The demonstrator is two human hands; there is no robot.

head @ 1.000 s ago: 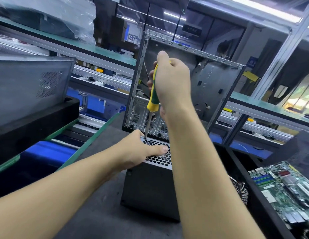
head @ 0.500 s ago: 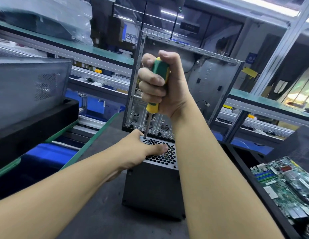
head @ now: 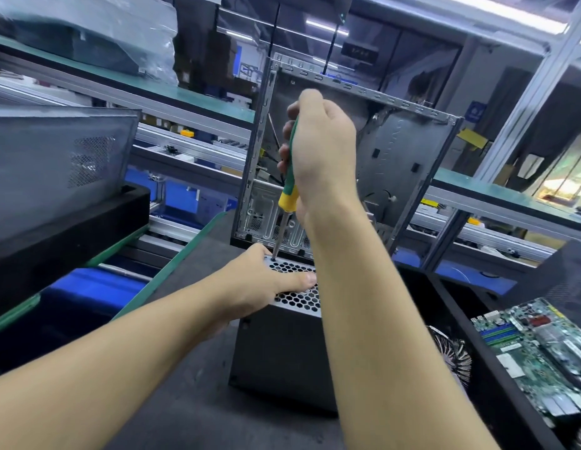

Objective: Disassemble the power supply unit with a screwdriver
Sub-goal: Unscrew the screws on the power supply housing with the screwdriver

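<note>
Power supply unit (head: pixel 282 362) stands upright on the dark bench mat (head: pixel 185 368), just in front of the stripped case frame (head: pixel 402 157), perforated grille (head: pixel 298 298) facing up.

Right hand (head: pixel 321 157): clenched round the green-and-yellow handle of the screwdriver (head: pixel 288 196). Half a second ago my knuckles and curled fingers faced me with the thumb capping the handle. Now the back of the hand faces me and only the fingertips show past the handle's left side, so the wrist has turned. The shaft is near vertical, as before, with its tip seated at the far-left corner of the grille.

Left hand (head: pixel 259 284): unchanged. It grips that same corner of the unit, thumb (head: pixel 302 278) laid flat across the grille. The other fingers go over the left edge, out of sight. The tip sits just beside my knuckles.

The unit itself has not shifted on the mat. A motherboard (head: pixel 535 345) lies in the bin at right.
</note>
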